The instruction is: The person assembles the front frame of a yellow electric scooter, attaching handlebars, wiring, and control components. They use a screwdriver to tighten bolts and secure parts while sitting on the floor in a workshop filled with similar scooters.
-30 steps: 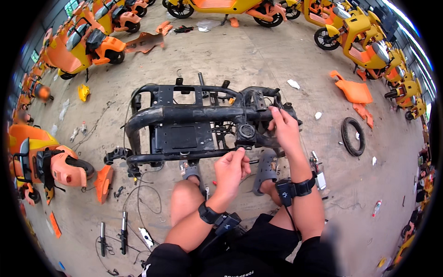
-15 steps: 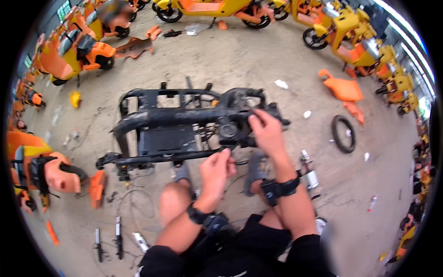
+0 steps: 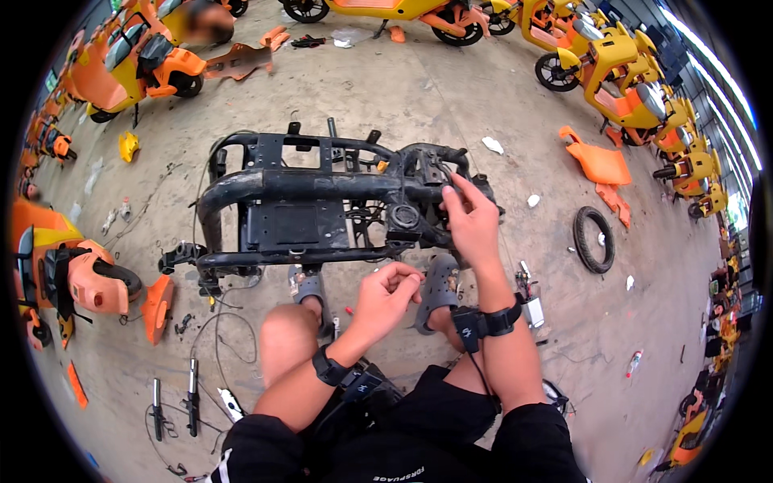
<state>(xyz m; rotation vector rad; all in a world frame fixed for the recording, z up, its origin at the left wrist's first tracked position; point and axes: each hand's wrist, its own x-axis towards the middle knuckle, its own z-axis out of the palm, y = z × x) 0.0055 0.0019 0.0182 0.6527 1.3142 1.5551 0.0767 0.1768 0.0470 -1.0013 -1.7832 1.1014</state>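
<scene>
A bare black scooter frame (image 3: 314,187) lies across the floor in front of me, made of thick tubes with a flat plate in its middle. My right hand (image 3: 473,225) is at the frame's right end, its thumb and forefinger bent close together beside a metal bracket (image 3: 432,171). A thin dark piece shows at those fingertips, too small to name. Below the frame's lower tube, my left hand (image 3: 386,299) is apart from it, the fingers curled and the thumb pressed to them. Whatever lies in that pinch is hidden.
Yellow and orange scooters (image 3: 616,88) stand around. A loose tyre (image 3: 593,240) and orange panels (image 3: 600,161) lie to the right. Shock absorbers (image 3: 192,398) and cables (image 3: 217,338) are at lower left. My feet in grey clogs (image 3: 440,294) are just below the frame.
My left hand has drawn down, away from the frame's lower tube. My right hand stays at the right end, its fingers shifted slightly up and right. The whole view has shifted a little.
</scene>
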